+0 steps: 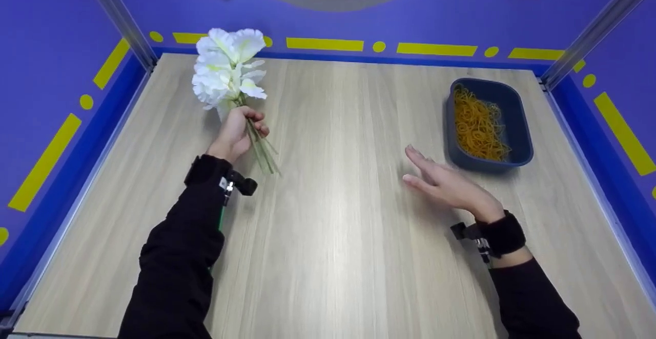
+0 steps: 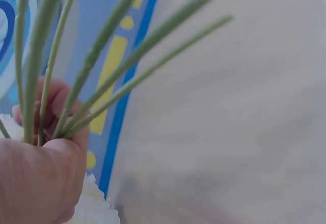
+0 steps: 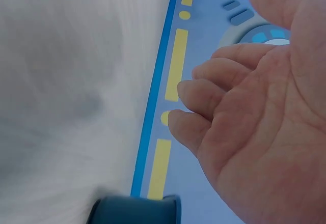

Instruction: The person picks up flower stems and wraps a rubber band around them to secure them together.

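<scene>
My left hand (image 1: 238, 131) grips a bunch of white flowers (image 1: 228, 67) by the stems, at the left of the table. The blossoms rise above the fist, and the green stems (image 1: 264, 149) fan out below it. Up close in the left wrist view, several stems (image 2: 102, 56) spread from between the curled fingers and thumb. My right hand (image 1: 451, 182) hovers over the table at the right, holding nothing. Its palm and relaxed fingers (image 3: 204, 96) show in the right wrist view. Nearest to it is a dark blue-grey plastic box (image 1: 518, 123) with yellow rubber bands (image 1: 476, 128) heaped inside.
The wood-grain table (image 1: 333, 200) spans the space between both hands. Purple-blue panels (image 1: 348, 26) with yellow dashes stand behind it and along both sides, joined by metal posts (image 1: 589, 36) at the back corners.
</scene>
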Motion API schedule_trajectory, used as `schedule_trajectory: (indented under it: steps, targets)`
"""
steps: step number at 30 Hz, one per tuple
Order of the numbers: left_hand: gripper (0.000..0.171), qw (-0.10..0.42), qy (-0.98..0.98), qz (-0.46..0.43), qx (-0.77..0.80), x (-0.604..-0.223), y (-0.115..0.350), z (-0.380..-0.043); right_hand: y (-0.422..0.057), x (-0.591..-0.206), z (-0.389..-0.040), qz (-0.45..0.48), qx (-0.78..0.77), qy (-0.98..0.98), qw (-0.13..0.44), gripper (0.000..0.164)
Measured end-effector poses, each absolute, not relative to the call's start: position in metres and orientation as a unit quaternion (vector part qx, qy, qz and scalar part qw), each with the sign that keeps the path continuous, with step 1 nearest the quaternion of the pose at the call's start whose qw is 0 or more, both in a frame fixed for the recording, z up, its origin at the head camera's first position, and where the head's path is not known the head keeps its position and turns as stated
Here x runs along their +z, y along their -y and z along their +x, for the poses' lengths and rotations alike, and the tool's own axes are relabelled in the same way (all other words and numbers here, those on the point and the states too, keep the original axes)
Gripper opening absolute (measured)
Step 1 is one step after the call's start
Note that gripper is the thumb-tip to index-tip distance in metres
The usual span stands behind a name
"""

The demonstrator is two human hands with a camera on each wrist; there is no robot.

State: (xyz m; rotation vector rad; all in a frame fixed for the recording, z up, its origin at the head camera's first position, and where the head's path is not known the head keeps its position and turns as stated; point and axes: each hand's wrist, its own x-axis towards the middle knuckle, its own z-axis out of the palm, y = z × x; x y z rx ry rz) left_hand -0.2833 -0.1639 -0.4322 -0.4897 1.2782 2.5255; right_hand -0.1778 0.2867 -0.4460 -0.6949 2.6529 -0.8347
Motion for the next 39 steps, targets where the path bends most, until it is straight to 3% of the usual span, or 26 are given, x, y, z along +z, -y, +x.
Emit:
schedule_trajectory:
  steps: [10,16,20,26,29,33,39]
  targets:
    - [0.024,0.07,-0.341,-0.098,0.932,-0.43,0.094,-0.258,-0.244,-0.427,-0.161,-0.208,-0.303,-0.923,0.112,0.078]
    - [0.031,-0.025,-0.367,-0.095,0.925,-0.439,0.052,-0.242,-0.21,-0.417,-0.153,-0.222,-0.307,-0.918,0.118,0.094]
    - [0.023,-0.091,-0.351,-0.089,0.928,-0.447,0.03,-0.238,-0.189,-0.416,-0.154,-0.221,-0.296,-0.921,0.123,0.111]
    - [0.013,-0.144,-0.345,-0.07,0.925,-0.454,0.006,-0.229,-0.17,-0.415,-0.16,-0.228,-0.291,-0.92,0.129,0.117]
    - [0.02,-0.148,-0.354,-0.056,0.922,-0.456,0.0,-0.222,-0.163,-0.415,-0.161,-0.233,-0.277,-0.924,0.121,0.117]
    - [0.046,-0.136,-0.372,-0.027,0.918,-0.454,-0.005,-0.211,-0.156,-0.416,-0.163,-0.248,-0.249,-0.93,0.11,0.11]
    - [0.051,-0.106,-0.337,0.008,0.935,-0.447,-0.012,-0.198,-0.147,-0.422,-0.165,-0.214,-0.231,-0.943,0.104,0.077]
